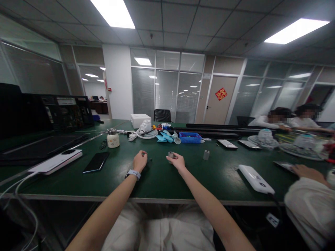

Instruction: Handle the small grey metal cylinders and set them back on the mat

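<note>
My right hand [178, 161] is closed around a small grey metal cylinder [170, 154], whose top shows above the fingers, over the green table [162, 188]. To its left, my left hand [140, 161], with a watch on the wrist, has its fingertips pinched together; a small dark bit shows at them, too small to name. A tiny dark piece [151, 159] lies on the table between the hands. Another grey cylinder [206, 154] stands upright to the right of my right hand, touched by neither hand.
A black phone [96, 162], a white device [57, 161] and a lidded jar [113, 139] are on the left. Behind the hands are a blue bin [190, 137] and light-blue pieces [166, 136]. A white power bank [255, 178] and a person's arm are at right.
</note>
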A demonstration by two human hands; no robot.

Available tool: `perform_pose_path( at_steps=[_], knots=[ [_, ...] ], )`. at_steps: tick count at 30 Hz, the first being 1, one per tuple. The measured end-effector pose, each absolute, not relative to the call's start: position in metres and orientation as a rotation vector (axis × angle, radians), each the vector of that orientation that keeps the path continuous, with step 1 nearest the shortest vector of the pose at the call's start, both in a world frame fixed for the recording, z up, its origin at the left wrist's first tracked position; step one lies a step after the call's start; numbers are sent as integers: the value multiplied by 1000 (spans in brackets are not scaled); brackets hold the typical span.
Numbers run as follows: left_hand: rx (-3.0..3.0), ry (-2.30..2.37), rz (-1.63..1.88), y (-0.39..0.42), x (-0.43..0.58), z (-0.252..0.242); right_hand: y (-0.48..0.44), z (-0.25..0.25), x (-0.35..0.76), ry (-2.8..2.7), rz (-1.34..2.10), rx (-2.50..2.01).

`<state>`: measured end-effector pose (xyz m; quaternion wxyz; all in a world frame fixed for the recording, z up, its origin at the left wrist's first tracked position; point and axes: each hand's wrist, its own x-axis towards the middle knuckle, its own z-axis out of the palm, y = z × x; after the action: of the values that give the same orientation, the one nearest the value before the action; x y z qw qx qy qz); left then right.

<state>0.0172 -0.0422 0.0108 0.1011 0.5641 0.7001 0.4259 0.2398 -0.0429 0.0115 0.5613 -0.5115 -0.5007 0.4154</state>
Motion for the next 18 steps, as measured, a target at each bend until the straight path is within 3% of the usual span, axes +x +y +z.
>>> perform_pose_path(
  at_steps=[18],
  knots=[
    [1654, 2062, 1241, -43, 17, 12, -47, 17, 240, -1445, 675, -1403]
  ],
)
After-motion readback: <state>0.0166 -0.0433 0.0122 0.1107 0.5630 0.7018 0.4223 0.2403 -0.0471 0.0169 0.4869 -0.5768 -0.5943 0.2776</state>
